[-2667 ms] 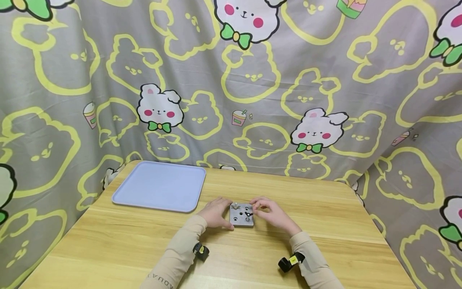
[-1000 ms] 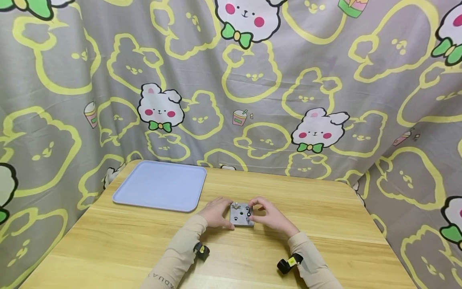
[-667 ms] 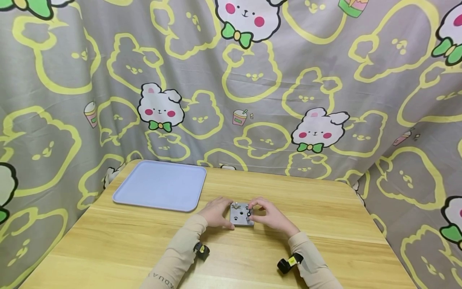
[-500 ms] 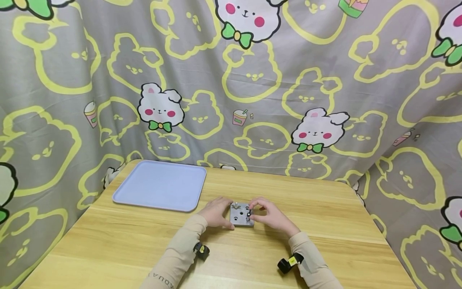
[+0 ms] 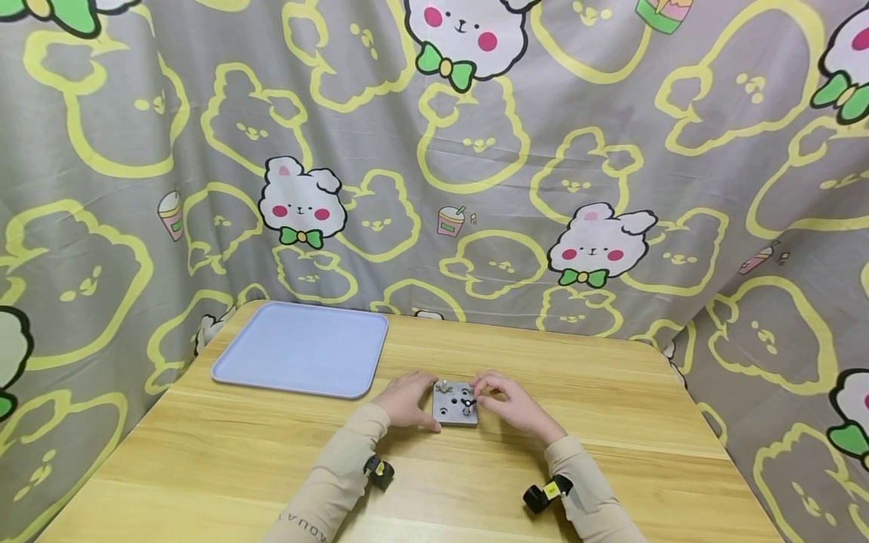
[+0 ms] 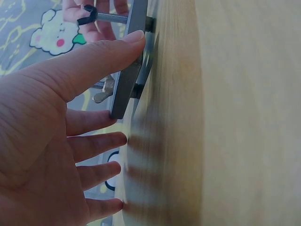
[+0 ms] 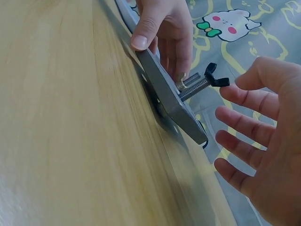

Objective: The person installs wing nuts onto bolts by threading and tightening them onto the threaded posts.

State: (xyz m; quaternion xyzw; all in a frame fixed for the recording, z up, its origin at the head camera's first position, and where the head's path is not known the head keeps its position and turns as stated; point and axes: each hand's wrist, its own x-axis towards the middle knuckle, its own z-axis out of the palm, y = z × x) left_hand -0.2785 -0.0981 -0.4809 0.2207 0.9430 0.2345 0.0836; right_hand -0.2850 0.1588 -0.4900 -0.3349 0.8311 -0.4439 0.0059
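A square grey metal plate (image 5: 453,417) with several holes lies on the table, raised on dark bolt heads (image 6: 137,90). My left hand (image 5: 406,400) holds its left side, thumb on the near edge and index finger at the far corner; the other fingers are spread. A black wing nut (image 7: 216,79) sits near the top of a threaded bolt (image 7: 195,89) on the plate's right. My right hand (image 5: 511,405) is beside it: the index fingertip touches or nearly touches one wing, thumb close by, other fingers loosely bent. A silver wing nut (image 5: 444,387) sits at the far left corner.
A pale blue tray (image 5: 302,348) lies at the table's back left. The wooden table (image 5: 577,377) ends at a patterned grey curtain (image 5: 495,188). Black camera bands (image 5: 379,471) are worn on both wrists.
The right fingers covered the black wing nut's right side a moment ago; they have drawn slightly back to the right, and its wings show again. The left hand and plate have stayed in place.
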